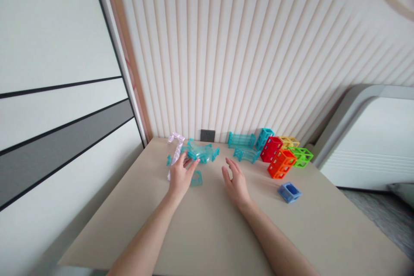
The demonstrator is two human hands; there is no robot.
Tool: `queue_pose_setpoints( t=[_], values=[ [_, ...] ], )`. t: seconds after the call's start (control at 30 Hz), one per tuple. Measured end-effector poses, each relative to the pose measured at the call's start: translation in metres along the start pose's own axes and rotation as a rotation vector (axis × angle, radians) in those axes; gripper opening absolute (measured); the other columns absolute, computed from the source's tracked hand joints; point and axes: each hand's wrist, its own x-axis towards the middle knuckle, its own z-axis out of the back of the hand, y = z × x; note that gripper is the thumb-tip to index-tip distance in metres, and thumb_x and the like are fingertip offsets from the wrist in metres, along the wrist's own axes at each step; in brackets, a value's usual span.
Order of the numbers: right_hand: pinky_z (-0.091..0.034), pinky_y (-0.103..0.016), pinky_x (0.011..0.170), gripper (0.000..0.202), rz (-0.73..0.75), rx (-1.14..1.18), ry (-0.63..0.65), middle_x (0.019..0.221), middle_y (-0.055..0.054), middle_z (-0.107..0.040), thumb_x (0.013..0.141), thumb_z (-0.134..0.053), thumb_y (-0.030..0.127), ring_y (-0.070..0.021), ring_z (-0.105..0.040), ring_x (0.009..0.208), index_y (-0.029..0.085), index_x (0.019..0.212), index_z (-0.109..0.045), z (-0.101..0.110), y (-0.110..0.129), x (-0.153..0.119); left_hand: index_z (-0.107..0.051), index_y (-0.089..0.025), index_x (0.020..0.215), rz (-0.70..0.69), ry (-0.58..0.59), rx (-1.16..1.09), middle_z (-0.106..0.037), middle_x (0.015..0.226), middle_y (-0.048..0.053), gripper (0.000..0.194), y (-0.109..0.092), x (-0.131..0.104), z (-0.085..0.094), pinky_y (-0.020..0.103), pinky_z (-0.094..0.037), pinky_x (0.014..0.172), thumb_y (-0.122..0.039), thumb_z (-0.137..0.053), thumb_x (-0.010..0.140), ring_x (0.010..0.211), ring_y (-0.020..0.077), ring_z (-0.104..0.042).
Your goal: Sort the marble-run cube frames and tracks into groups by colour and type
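My left hand (pixel 180 177) pinches the near left edge of a translucent teal track piece (pixel 203 153) with curved sides and clip-like ends. Whether the piece is fully off the table cannot be made out. Just below it, a flat teal square with a round opening (pixel 196 178) lies on the table. A pale lilac segmented strip (pixel 177 150) runs behind my left hand, which hides part of it. My right hand (pixel 236 183) hovers over the middle of the table, fingers apart, holding nothing.
Two more teal track pieces, one straight (pixel 241 140) and one curved (pixel 247 155), lie near the wall. On the right stand teal (pixel 264 138), red (pixel 271 149), orange (pixel 281 164), yellow (pixel 289 142) and green (pixel 301 157) frame blocks. A blue block (pixel 289 192) sits nearer.
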Motion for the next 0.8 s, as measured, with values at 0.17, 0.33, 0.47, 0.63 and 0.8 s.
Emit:
queue_pose_setpoints(
  t=[0.17, 0.33, 0.47, 0.63, 0.8],
  values=[
    [-0.045, -0.039, 0.109, 0.040, 0.029, -0.431, 0.331, 0.139, -0.014, -0.061, 0.099, -0.053, 0.033, -0.0285, -0.058, 0.128, 0.017, 0.135, -0.061, -0.025, 0.018, 0.021, -0.064, -0.018, 0.111, 0.009, -0.113, -0.083, -0.077, 0.108, 0.013, 0.045, 0.003, 0.008, 0.007, 0.042, -0.060, 0.094, -0.049, -0.075, 0.080, 0.100, 0.0270, -0.076],
    [-0.045, -0.045, 0.101, 0.039, 0.018, -0.534, 0.366, 0.129, -0.018, -0.066, 0.094, -0.062, 0.043, -0.0341, -0.059, 0.121, 0.014, 0.121, -0.066, -0.053, 0.034, 0.043, -0.065, -0.018, 0.109, 0.000, -0.115, -0.082, -0.077, 0.105, 0.013, 0.044, 0.003, 0.008, 0.007, 0.041, -0.060, 0.093, -0.050, -0.075, 0.080, 0.097, 0.0265, -0.076],
    [-0.041, -0.045, 0.101, 0.033, 0.015, -0.571, 0.369, 0.122, -0.018, -0.068, 0.095, -0.061, 0.041, -0.0326, -0.059, 0.119, 0.016, 0.117, -0.066, -0.060, 0.037, 0.053, -0.065, -0.018, 0.107, -0.005, -0.118, -0.098, -0.077, 0.105, 0.012, 0.042, 0.002, 0.008, 0.006, 0.040, -0.061, 0.092, -0.049, -0.075, 0.080, 0.097, 0.0261, -0.076],
    [-0.030, -0.047, 0.111, 0.043, 0.059, -0.555, 0.418, 0.136, -0.015, -0.064, 0.097, -0.058, 0.044, -0.0294, -0.050, 0.133, 0.019, 0.132, -0.058, -0.062, 0.033, 0.059, -0.064, -0.018, 0.110, 0.025, -0.142, -0.125, -0.077, 0.106, 0.012, 0.046, 0.001, 0.008, 0.005, 0.042, -0.060, 0.095, -0.050, -0.075, 0.080, 0.099, 0.0266, -0.076],
    [-0.032, -0.048, 0.108, 0.035, 0.049, -0.554, 0.429, 0.131, -0.013, -0.066, 0.096, -0.058, 0.039, -0.0304, -0.053, 0.128, 0.023, 0.127, -0.064, -0.062, 0.032, 0.063, -0.064, -0.018, 0.110, 0.021, -0.118, -0.133, -0.077, 0.107, 0.012, 0.045, 0.003, 0.008, 0.005, 0.041, -0.060, 0.095, -0.050, -0.074, 0.080, 0.100, 0.0263, -0.076]
  ],
)
